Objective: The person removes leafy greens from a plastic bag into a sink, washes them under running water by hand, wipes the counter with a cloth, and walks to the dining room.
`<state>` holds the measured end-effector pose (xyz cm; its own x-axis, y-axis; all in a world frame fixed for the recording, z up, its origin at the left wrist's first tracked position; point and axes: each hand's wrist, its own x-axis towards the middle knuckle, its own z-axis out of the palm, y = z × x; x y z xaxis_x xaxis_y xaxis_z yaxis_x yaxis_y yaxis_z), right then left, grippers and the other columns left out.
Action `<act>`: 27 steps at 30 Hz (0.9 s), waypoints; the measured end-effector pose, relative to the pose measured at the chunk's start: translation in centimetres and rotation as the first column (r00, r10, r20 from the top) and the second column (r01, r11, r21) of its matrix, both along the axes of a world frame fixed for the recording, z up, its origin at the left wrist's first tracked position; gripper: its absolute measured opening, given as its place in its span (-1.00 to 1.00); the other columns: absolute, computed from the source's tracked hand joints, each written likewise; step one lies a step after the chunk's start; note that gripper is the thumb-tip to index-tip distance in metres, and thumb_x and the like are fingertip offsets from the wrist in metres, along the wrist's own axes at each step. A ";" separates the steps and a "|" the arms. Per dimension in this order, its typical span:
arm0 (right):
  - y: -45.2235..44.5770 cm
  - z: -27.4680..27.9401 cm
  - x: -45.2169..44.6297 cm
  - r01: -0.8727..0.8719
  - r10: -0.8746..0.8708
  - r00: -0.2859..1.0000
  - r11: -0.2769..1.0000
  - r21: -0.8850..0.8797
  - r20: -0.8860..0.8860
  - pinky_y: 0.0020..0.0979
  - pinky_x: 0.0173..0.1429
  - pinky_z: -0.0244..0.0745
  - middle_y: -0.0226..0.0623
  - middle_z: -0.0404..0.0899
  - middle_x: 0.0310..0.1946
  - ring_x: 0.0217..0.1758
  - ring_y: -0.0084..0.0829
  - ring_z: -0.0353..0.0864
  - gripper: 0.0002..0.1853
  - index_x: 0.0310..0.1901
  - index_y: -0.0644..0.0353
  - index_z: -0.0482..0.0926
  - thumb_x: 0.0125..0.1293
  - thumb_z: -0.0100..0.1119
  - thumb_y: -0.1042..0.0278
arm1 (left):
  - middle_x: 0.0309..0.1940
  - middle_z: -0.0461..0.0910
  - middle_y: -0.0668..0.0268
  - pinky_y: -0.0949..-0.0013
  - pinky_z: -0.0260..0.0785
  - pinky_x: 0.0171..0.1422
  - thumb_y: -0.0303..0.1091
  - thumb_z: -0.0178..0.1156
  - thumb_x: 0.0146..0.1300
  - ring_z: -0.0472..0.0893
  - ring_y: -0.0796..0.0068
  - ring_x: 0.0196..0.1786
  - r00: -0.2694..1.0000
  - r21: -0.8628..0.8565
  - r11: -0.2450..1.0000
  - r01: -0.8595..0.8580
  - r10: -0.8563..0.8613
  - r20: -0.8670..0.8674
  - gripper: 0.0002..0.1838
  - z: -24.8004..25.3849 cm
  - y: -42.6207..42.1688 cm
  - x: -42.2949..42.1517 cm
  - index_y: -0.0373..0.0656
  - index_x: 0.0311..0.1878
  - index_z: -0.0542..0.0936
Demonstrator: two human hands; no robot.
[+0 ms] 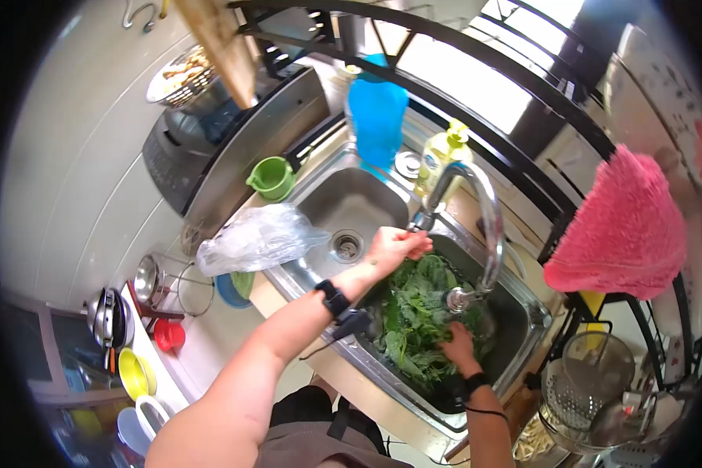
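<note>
Leafy greens lie in a heap in the right basin of the steel sink. My right hand rests on their right side, fingers spread and touching the leaves; some fingertips are hidden among them. Above the basin's far left corner, my left hand is closed at the handle of the curved faucet, with its grip partly hidden. The faucet's spout points down over the greens.
A crumpled plastic bag and a green cup are left of the sink. Behind it stand a blue container and a yellow soap bottle. A pink towel hangs from the black rack, right; strainers sit below.
</note>
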<state>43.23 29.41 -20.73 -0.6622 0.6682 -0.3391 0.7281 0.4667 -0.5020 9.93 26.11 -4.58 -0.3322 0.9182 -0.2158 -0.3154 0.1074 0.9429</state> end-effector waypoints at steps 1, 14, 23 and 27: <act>0.7 1.4 0.4 0.098 -0.101 0.995 0.986 -0.134 -0.017 -0.11 0.29 0.36 0.04 0.40 0.22 0.24 0.00 0.42 -0.36 0.18 0.35 0.45 0.10 0.39 0.21 | -0.22 0.73 0.18 0.46 0.55 -0.09 -0.16 0.21 0.38 0.69 0.51 -0.23 0.998 -0.010 0.999 -0.042 0.042 0.044 -0.64 0.3 0.1 0.5 -0.35 -0.10 0.68; -5.5 8.4 2.0 0.320 -0.321 0.945 0.947 0.019 0.070 0.12 0.48 0.04 0.03 -0.01 0.49 0.56 0.11 -0.16 0.03 0.47 0.18 0.07 0.09 0.43 -0.09 | 0.24 0.45 0.20 0.20 0.34 0.37 -0.38 0.36 0.06 0.43 0.14 0.32 0.350 0.219 0.974 0.054 0.187 -0.918 -0.54 2.8 -13.1 -1.9 0.03 0.10 0.59; -9.4 12.1 4.5 0.224 -0.259 0.955 0.949 -0.223 -0.144 -0.21 0.10 0.54 0.01 0.28 0.34 0.15 -0.15 0.56 -0.36 0.32 0.14 0.35 0.24 0.33 0.18 | -0.07 0.60 0.22 0.04 0.30 0.30 -0.30 0.38 -0.08 0.53 0.11 0.15 0.078 -0.262 0.841 -0.473 -0.256 -0.964 -0.42 -2.4 -26.1 -16.5 0.07 0.13 0.58; -11.5 11.9 3.3 0.153 -0.306 0.919 0.858 -0.490 -0.250 -0.24 0.10 0.54 -0.06 0.35 0.31 0.17 -0.25 0.54 -0.36 0.33 0.15 0.34 0.23 0.34 0.29 | -0.35 0.54 0.24 0.28 0.43 -0.10 -0.44 0.31 -0.02 0.58 0.18 -0.19 0.314 -0.046 0.933 -0.357 0.073 -0.947 -0.75 4.6 -25.4 -8.4 -0.11 -0.19 0.66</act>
